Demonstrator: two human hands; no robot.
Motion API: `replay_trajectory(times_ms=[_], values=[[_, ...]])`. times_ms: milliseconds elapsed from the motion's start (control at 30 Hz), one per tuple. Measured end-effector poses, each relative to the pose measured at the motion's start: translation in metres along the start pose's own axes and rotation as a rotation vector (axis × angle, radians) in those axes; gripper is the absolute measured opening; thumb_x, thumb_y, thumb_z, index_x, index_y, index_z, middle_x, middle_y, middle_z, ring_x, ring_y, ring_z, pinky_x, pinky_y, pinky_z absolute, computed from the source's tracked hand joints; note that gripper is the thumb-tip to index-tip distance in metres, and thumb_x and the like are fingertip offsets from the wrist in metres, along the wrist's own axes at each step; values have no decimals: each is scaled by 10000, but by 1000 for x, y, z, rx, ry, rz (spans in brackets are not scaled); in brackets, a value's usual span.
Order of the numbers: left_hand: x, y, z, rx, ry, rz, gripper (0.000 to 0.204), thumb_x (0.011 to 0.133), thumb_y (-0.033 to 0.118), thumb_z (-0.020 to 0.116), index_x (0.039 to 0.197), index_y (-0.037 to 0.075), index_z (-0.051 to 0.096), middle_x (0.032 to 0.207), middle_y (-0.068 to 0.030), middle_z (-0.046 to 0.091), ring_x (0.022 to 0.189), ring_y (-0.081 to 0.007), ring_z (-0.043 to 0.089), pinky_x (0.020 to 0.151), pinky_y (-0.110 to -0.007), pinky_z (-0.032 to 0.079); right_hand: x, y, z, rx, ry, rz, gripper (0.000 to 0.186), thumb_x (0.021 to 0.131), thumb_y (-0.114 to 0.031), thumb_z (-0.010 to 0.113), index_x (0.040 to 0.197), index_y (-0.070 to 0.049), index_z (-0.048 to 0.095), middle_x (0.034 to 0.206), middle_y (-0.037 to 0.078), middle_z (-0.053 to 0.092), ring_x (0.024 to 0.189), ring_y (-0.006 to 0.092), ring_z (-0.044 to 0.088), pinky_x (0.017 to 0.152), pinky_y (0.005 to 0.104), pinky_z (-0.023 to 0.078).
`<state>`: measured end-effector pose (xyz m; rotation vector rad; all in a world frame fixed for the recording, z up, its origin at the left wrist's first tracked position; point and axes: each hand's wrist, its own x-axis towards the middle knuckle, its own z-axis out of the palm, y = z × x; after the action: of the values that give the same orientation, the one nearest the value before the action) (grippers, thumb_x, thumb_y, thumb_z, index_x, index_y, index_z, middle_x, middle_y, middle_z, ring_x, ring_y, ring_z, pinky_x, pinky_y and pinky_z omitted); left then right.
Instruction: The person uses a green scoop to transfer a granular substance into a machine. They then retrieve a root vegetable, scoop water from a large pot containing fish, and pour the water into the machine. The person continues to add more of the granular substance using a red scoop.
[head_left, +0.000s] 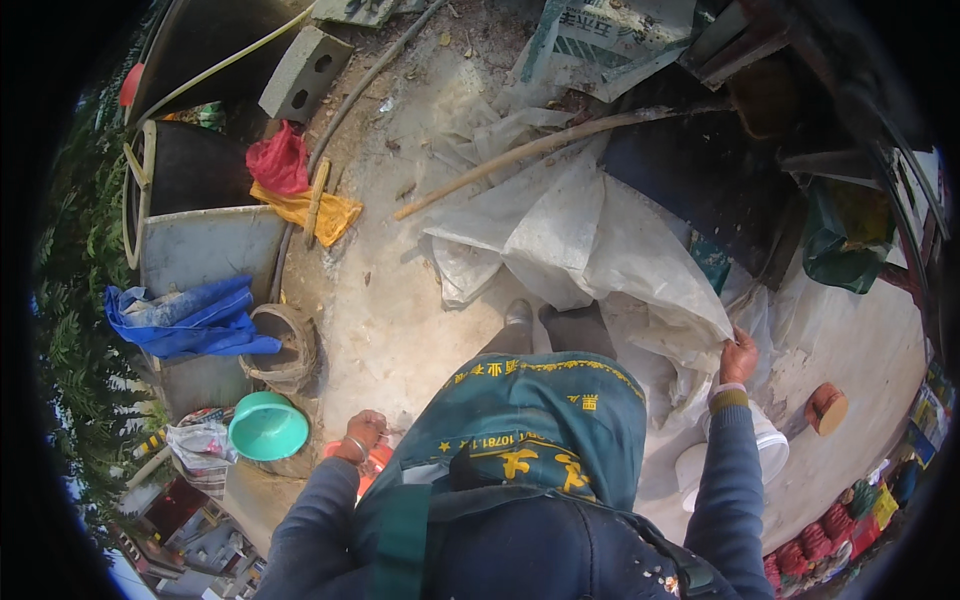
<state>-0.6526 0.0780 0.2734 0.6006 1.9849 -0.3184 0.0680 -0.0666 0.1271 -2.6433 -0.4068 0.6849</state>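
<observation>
Right hand (740,357) has fingers closed on the four-o'clock corner of the plastic sheet (560,230), likely light, limp, slippery, best bunched there; left hand (367,430), seven o'clock: fingers curled, hold unclear

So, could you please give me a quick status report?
Right hand gripping whitish plastic sheet. Left hand curled, grip unclear. Long curved wooden pole across sheet.
</observation>
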Motion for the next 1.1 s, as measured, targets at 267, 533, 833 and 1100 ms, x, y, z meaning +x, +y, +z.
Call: replay_trajectory(times_ms=[267, 533, 833, 1100], values=[[-28, 239, 29, -42, -59, 422, 205, 861, 118, 554, 1054, 51, 571, 825, -73, 655, 680, -140, 628, 594, -253, 487, -44, 24, 15, 3, -60, 113, 338, 741, -39, 602, 1064, -106, 676, 1013, 93, 671, 918, 218, 638, 844, 294, 468], [-82, 372, 70, 9, -212, 703, 195, 895, 44, 539, 1087, 19, 555, 857, -55, 633, 761, -115, 601, 695, -240, 496, -57, 64, 32, -63, -106, 85, 449, 706, 72, 491, 1095, -87, 648, 1087, 112, 622, 1017, 225, 593, 924, 301, 440], [-14, 448, 18, 111, -197, 787, 175, 900, 31, 539, 1073, 14, 557, 845, -49, 631, 759, -109, 600, 693, -230, 493, -48, -51, 80, 509, 224, 132, 253, 900, -25, 506, 1135, 3, 593, 1157, 84, 596, 1075, 170, 558, 952, 278, 429], [154, 584, 75, 329, -533, 870, 159, 888, 19, 558, 1045, -1, 569, 778, 1, 584, 705, -62, 541, 666, -202, 456, -68, -277, 249, 867, 49, 350, 219, 878, -64, 579, 1086, -5, 612, 962, 64, 648, 861, 122, 602, 767, 241, 485]])
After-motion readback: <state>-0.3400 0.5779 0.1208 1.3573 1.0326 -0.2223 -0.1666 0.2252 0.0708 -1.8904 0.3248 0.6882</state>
